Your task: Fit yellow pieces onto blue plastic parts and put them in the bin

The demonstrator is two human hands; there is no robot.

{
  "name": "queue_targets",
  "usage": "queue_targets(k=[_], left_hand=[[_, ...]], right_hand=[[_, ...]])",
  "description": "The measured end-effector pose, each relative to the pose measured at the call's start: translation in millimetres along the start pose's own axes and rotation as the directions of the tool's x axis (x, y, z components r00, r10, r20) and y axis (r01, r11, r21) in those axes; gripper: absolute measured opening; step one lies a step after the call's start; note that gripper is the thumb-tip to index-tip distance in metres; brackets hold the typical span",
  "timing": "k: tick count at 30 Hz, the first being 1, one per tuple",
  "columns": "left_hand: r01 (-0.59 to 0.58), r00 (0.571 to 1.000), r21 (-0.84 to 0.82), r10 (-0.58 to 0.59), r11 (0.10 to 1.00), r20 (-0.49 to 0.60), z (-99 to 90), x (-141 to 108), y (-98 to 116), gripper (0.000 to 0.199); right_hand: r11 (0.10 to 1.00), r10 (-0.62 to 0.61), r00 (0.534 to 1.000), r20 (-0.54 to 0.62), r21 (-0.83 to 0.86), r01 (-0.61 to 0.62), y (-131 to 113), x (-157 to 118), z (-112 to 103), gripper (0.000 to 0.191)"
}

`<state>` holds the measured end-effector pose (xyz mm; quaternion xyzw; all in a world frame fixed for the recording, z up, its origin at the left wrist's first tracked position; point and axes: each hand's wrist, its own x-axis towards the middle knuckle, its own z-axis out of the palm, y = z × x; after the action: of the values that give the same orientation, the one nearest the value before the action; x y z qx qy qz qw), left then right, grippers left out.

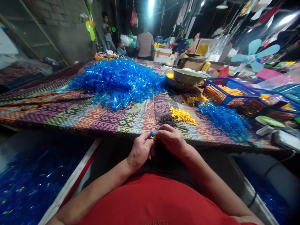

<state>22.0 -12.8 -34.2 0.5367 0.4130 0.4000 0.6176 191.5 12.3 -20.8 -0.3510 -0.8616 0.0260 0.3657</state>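
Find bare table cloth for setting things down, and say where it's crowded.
Woven cloth shows left of the blue plastic heap, and between that heap and the yellow pieces. Crowded: right side, around the steel basin and blue basket.

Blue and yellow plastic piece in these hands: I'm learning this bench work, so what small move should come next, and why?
Probably press the yellow bit firmly onto the blue plastic piece, since the left hand and right hand both pinch it, and the join looks too small to judge.
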Motion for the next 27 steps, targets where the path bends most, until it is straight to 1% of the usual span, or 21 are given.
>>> queue_targets(k=[6,10,12,14,16,19,21,24,27], left_hand=[[0.015,0.999,-0.007,-0.015,1.0,-0.052,3.1,6,5,0.013],[-0.004,0.997,0.036,0.007,0.999,-0.083,4.3,6,6,0.014],[-0.022,0.995,0.036,0.025,0.999,-0.094,3.7,4,5,0.014],[-0.029,0.997,-0.01,0.028,1.0,-0.075,2.5,3,5,0.015],[-0.016,0.999,-0.123,0.012,0.992,-0.03,1.0,3,6,0.017],[0.038,0.998,-0.341,-0.018,0.939,0.062,-0.5,5,6,0.022],[0.066,0.994,-0.435,-0.02,0.898,0.109,-1.0,6,6,0.023],[0.065,0.994,-0.466,-0.016,0.882,0.109,-2.2,6,4,0.021],[0.019,0.999,-0.383,-0.002,0.923,0.047,-4.8,5,2,0.022]], right_hand=[[0.999,0.032,0.993,-0.11,0.041,-0.028,-8,-2,7,0.021],[1.0,-0.004,0.988,-0.156,0.001,0.004,-13,-5,13,0.021],[1.0,-0.01,0.987,-0.158,0.0,0.01,-13,-6,15,0.021],[1.0,0.002,0.99,-0.142,0.027,0.002,-12,-5,16,0.019],[0.997,0.031,0.99,-0.135,0.074,-0.022,-12,-4,15,0.017],[0.987,0.1,0.987,-0.127,0.136,-0.083,-13,-1,12,0.016],[0.983,0.124,0.987,-0.101,0.148,-0.108,-14,1,10,0.016],[0.985,0.122,0.988,-0.091,0.133,-0.109,-16,3,11,0.016],[0.99,0.1,0.986,-0.133,0.109,-0.086,-16,4,16,0.016]])
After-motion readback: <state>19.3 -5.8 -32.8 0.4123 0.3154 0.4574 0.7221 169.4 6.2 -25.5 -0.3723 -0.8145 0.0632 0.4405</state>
